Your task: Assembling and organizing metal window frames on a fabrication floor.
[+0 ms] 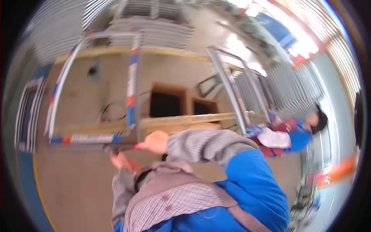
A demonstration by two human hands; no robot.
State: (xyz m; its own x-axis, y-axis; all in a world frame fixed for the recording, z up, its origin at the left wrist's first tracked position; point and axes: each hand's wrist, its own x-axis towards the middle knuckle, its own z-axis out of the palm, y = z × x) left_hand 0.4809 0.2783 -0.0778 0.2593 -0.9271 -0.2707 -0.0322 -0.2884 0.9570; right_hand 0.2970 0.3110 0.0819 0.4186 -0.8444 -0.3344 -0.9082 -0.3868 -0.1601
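Observation:
A rectangular metal window-like frame [131,83] with blue, white and orange tape along its bars lies in front of me, to the left. My right hand [155,142] is at its near right corner, fingers closed round the red end of a dark, slim tool [119,146]. The tool lies along the frame's near bar; motion blur hides its exact kind. Just below that bar is my left hand [119,159], close to the tool, its fingers smeared. Something red [134,165] shows beside the left hand, too blurred to name.
Wooden rails [189,120] run under the frame. Beyond them are an open cardboard box [168,101] and a smaller one [205,106]. Another metal frame [228,85] stands to the right, near a co-worker [286,135]. Stacked metal profiles [150,33] lie at the back.

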